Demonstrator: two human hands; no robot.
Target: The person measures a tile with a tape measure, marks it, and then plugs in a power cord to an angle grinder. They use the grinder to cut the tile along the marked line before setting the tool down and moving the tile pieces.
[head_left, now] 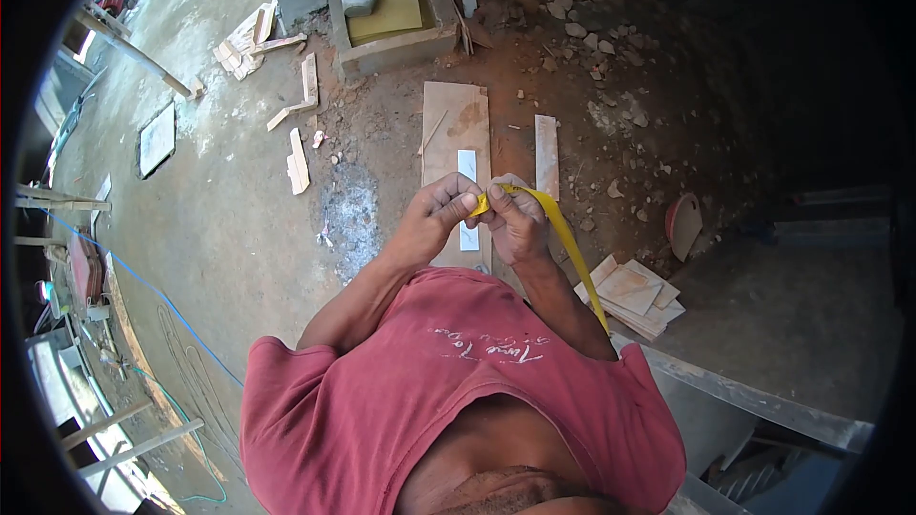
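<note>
My left hand (437,216) is closed, thumb and fingers pinching the end of a yellow measuring tape (572,246). Close beside it, my right hand (517,221) is also closed on the tape. From there the yellow blade runs over the right hand and down past the right forearm, its far end hidden by the arm and shirt. Below the hands, a narrow white tile strip (468,164) lies on a brown board (441,114), partly covered by my fingers.
Another strip (546,148) lies right of the board. Stacked tiles (634,296) sit near my right elbow. Wood offcuts (298,162) and rubble (592,38) litter the floor. A low masonry box (396,59) stands ahead. A blue cord (172,300) crosses the left side.
</note>
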